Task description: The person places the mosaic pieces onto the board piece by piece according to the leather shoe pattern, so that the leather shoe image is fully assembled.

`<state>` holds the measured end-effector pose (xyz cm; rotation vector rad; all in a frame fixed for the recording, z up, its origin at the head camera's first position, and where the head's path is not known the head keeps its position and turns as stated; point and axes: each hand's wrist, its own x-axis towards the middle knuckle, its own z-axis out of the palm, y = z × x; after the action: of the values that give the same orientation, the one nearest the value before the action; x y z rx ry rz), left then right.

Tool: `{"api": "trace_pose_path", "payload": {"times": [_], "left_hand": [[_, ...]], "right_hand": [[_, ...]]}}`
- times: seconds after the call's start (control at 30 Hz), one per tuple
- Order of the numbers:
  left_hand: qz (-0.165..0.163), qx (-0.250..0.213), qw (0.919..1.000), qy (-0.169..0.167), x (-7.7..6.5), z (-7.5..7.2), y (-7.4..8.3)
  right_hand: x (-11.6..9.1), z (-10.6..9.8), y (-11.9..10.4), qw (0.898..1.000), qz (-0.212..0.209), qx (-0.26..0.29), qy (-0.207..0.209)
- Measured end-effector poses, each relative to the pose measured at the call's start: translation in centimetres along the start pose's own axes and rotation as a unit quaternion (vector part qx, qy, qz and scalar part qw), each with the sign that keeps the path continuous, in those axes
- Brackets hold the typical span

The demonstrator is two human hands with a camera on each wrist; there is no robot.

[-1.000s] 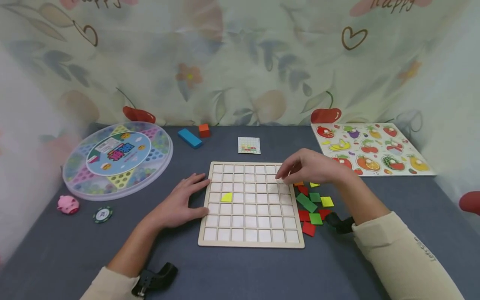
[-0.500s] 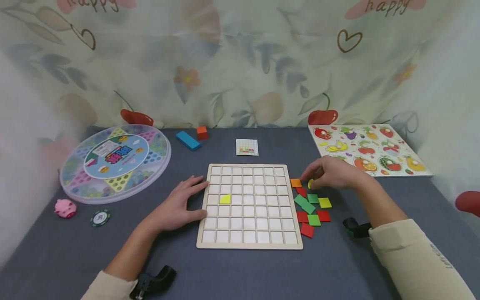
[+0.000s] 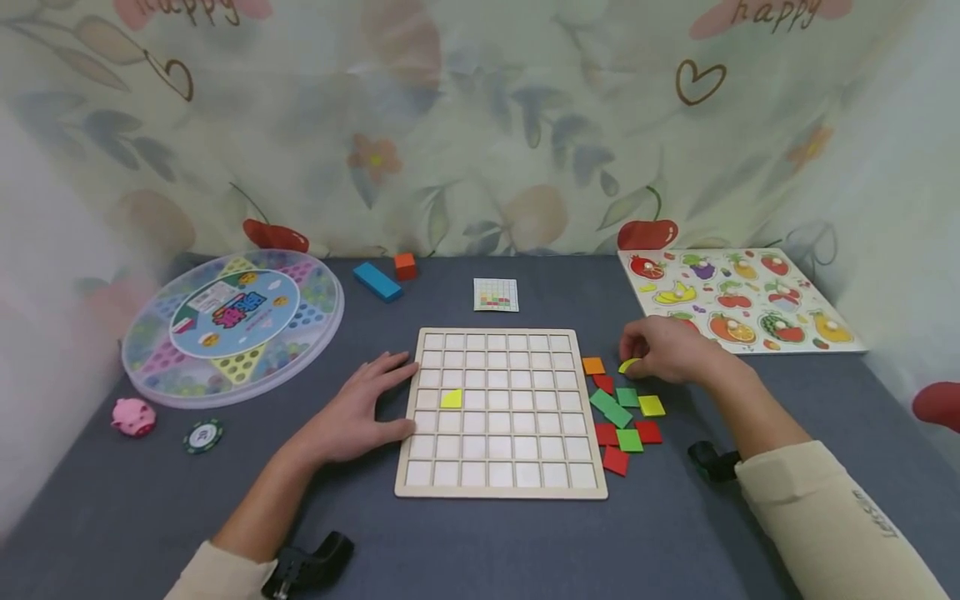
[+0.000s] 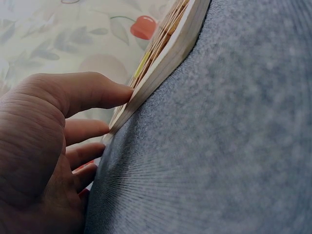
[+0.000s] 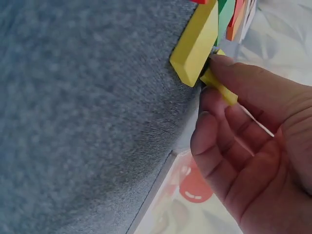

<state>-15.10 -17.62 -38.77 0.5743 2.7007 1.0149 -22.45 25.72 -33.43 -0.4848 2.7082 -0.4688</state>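
Observation:
A pale wooden grid board lies on the dark cloth, with one yellow tile in a cell at its left. My left hand rests at the board's left edge, fingers spread; in the left wrist view the thumb and fingertips touch that edge. To the right of the board, my right hand pinches a small yellow piece with a curved edge between thumb and fingers. Close by lie loose tiles: orange, red, green and yellow.
Behind the board lies a small patterned card, with a blue block and an orange cube left of it. A fruit puzzle board is at back right. On the left are a round game box, pig figure and chip.
My right hand moved from over the board's upper right to the loose tiles, took hold of the yellow piece and shifted slightly right. My left hand stayed at the board's edge.

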Motion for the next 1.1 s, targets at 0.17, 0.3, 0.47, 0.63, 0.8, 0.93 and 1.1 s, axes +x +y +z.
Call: {"api": "trace_pose_path", "payload": {"times": [0.17, 0.3, 0.47, 0.63, 0.8, 0.93, 1.1], "left_hand": [[0.001, 0.000, 1.0000, 0.000, 0.2, 0.1, 0.0], [0.003, 0.000, 1.0000, 0.000, 0.3, 0.2, 0.0], [0.002, 0.000, 1.0000, 0.001, 0.1, 0.0, -0.1], [0.003, 0.000, 1.0000, -0.003, 0.1, 0.0, -0.2], [0.002, 0.000, 1.0000, -0.002, 0.1, 0.0, -0.3], [0.003, -0.001, 1.0000, 0.000, 0.1, 0.0, -0.2], [0.005, -0.001, 1.0000, 0.001, 0.0, 0.0, -0.2]], "right_hand": [[-0.3, -0.2, 0.1, 0.999, 0.003, 0.034, 0.006], [-0.6, -0.4, -0.5, 0.998, -0.005, 0.064, 0.023], [-0.4, -0.5, -2.2, 0.995, -0.031, 0.090, 0.032], [0.0, -0.2, -4.3, 0.991, -0.049, 0.123, 0.023], [0.8, 0.5, -6.4, 0.988, -0.058, 0.139, 0.020], [1.5, 1.1, -8.2, 0.986, -0.054, 0.160, 0.003], [2.5, 2.2, -10.1, 0.979, -0.042, 0.196, -0.029]]}}
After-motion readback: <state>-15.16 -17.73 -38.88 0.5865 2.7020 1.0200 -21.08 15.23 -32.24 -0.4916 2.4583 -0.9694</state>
